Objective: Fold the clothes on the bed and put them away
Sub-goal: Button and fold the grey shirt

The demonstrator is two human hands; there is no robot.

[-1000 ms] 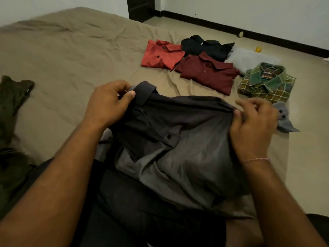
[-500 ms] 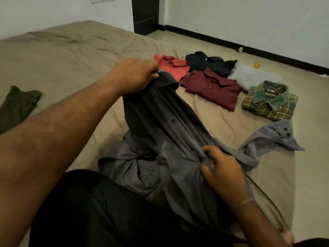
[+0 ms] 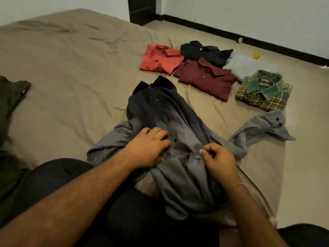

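Note:
A grey button-up shirt [image 3: 160, 111] lies front up and rumpled on the tan bed [image 3: 71, 68], collar pointing away from me, one sleeve [image 3: 263, 127] stretched out to the right. My left hand [image 3: 147, 148] rests flat on the shirt's middle beside the button line, fingers spread. Just right of the buttons, my right hand [image 3: 219, 161] pinches the fabric with curled fingers. The shirt's lower part drapes over my lap.
Folded shirts lie at the far right of the bed: orange-red [image 3: 161, 57], black [image 3: 204, 52], maroon [image 3: 206, 78], pale grey [image 3: 247, 65], green plaid [image 3: 265, 91]. A dark olive garment [image 3: 10, 97] lies at the left edge. Beyond the bed is floor and a dark baseboard [image 3: 249, 35].
My left hand let go of the collar and came down onto the shirt's middle. The shirt, lifted before, now lies flat on the bed. My right hand shifted up to the button line.

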